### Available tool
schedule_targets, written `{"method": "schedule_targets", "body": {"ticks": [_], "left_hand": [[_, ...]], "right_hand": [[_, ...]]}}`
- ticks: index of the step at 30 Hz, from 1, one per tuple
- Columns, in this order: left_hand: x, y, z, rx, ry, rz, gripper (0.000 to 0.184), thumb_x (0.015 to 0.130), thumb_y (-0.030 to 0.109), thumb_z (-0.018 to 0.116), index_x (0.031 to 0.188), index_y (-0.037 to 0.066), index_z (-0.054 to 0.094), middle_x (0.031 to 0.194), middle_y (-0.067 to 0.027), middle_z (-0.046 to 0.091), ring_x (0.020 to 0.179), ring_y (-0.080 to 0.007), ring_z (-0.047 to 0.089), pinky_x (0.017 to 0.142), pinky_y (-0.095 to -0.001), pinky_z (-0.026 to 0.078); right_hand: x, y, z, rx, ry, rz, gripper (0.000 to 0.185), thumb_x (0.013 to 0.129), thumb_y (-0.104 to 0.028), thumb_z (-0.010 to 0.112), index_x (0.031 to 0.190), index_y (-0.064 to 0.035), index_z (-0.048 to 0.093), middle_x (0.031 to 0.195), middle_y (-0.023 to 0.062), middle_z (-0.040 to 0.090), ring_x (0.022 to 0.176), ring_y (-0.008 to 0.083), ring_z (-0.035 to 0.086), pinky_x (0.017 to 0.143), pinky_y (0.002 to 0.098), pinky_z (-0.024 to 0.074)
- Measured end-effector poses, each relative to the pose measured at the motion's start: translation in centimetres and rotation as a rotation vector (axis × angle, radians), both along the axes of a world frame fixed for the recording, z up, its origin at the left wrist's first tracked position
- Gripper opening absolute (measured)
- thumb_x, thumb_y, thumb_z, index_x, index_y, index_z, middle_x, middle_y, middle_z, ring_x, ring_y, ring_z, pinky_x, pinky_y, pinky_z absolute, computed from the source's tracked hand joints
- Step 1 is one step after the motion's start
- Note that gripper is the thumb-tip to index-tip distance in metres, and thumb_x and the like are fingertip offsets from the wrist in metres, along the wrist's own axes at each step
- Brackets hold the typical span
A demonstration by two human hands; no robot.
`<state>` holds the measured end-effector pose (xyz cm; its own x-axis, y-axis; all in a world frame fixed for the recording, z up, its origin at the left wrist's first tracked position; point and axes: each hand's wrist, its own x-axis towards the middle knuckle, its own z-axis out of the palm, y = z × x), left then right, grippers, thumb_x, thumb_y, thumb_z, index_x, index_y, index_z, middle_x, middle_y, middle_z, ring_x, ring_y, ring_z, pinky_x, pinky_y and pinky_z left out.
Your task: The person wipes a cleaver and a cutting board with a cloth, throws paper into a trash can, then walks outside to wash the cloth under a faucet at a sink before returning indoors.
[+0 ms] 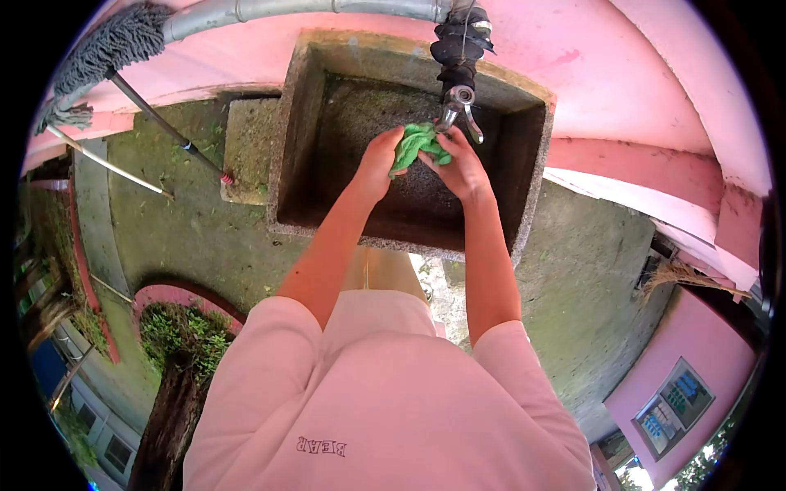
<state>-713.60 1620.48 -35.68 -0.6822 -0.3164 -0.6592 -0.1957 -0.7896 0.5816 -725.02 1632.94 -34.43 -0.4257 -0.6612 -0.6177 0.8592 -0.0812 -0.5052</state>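
A crumpled green cloth (pixel 416 146) is held between both hands over the stone sink (pixel 286 155), just below the metal tap (pixel 458 102). My left hand (pixel 381 159) has its fingers closed on the cloth's left side. On the cloth's right side, my right hand (pixel 460 168) grips it, close under the spout. The tap's lever points down to the right of the spout. Whether water is running cannot be made out.
A grey mop (pixel 115 49) and two poles lean at the upper left, beside a stone slab (pixel 250 147). A grey pipe (pixel 303 6) runs along the pink wall. A leafy plant (pixel 184 335) stands at the lower left.
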Motion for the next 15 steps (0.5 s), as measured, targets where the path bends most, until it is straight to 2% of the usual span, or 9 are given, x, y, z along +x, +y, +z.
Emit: {"method": "schedule_targets", "body": {"ticks": [2,3,5,6,10,12,15], "left_hand": [[0.2,-0.7,0.3,-0.085,-0.065,-0.061,0.028,0.093,0.038,0.053,0.104,0.013,0.060,0.081,0.0018,0.060,0.073,-0.0118,0.056,0.064,-0.0306,0.045],[0.4,-1.1,0.7,-0.085,-0.064,-0.065,0.028,0.093,0.038,0.053,0.104,0.013,0.060,0.081,0.0018,0.060,0.073,-0.0118,0.056,0.064,-0.0306,0.045],[0.6,-2.0,1.3,-0.269,-0.065,-0.129,0.027,0.092,0.037,0.054,0.102,0.012,0.060,0.083,0.0011,0.060,0.075,-0.0110,0.056,0.063,-0.0310,0.045],[0.8,-2.7,1.5,-0.311,-0.088,-0.151,0.026,0.092,0.036,0.055,0.100,0.011,0.059,0.083,0.0012,0.060,0.076,-0.0103,0.056,0.064,-0.0306,0.044],[1.3,-3.9,3.0,-0.352,-0.106,-0.129,0.026,0.091,0.037,0.057,0.097,0.011,0.058,0.082,0.0026,0.060,0.074,-0.0095,0.056,0.068,-0.0283,0.042],[1.1,-3.7,3.9,-0.314,-0.078,-0.126,0.027,0.090,0.037,0.058,0.097,0.011,0.058,0.083,0.0025,0.060,0.075,-0.0093,0.055,0.068,-0.0284,0.042],[1.2,-3.6,4.7,-0.256,-0.021,-0.158,0.030,0.089,0.038,0.060,0.101,0.011,0.057,0.085,0.0022,0.059,0.077,-0.0087,0.054,0.068,-0.0287,0.041]], "right_hand": [[0.2,1.4,-0.2,-0.063,0.024,0.055,0.034,0.087,0.003,0.057,0.120,-0.0026,0.052,0.112,0.0108,0.058,0.103,0.0213,0.058,0.095,0.0392,0.0486],[0.1,1.9,-0.2,-0.063,0.025,0.051,0.034,0.087,0.003,0.057,0.120,-0.0026,0.052,0.112,0.0108,0.058,0.103,0.0213,0.058,0.095,0.0392,0.0486],[-0.1,2.9,-0.4,0.060,0.216,0.081,0.031,0.086,0.001,0.059,0.116,-0.0018,0.056,0.113,0.0096,0.059,0.106,0.0205,0.058,0.097,0.0357,0.0462],[-0.4,3.4,-0.5,0.131,0.270,0.095,0.031,0.085,0.000,0.060,0.116,-0.0003,0.057,0.111,0.0097,0.060,0.105,0.0194,0.058,0.094,0.0337,0.0470],[-1.1,4.0,-0.9,0.074,0.288,0.157,0.031,0.084,-0.001,0.061,0.115,-0.0003,0.057,0.105,0.0093,0.061,0.098,0.0176,0.058,0.086,0.0317,0.0481],[-0.7,3.1,-1.5,0.231,0.427,0.293,0.027,0.081,-0.004,0.065,0.107,-0.0022,0.060,0.094,0.0086,0.061,0.085,0.0158,0.058,0.075,0.0282,0.0473],[0.9,0.8,-2.5,0.325,0.579,0.330,0.020,0.079,-0.004,0.066,0.098,-0.0026,0.059,0.089,0.0064,0.060,0.082,0.0145,0.056,0.072,0.0272,0.0449]]}}
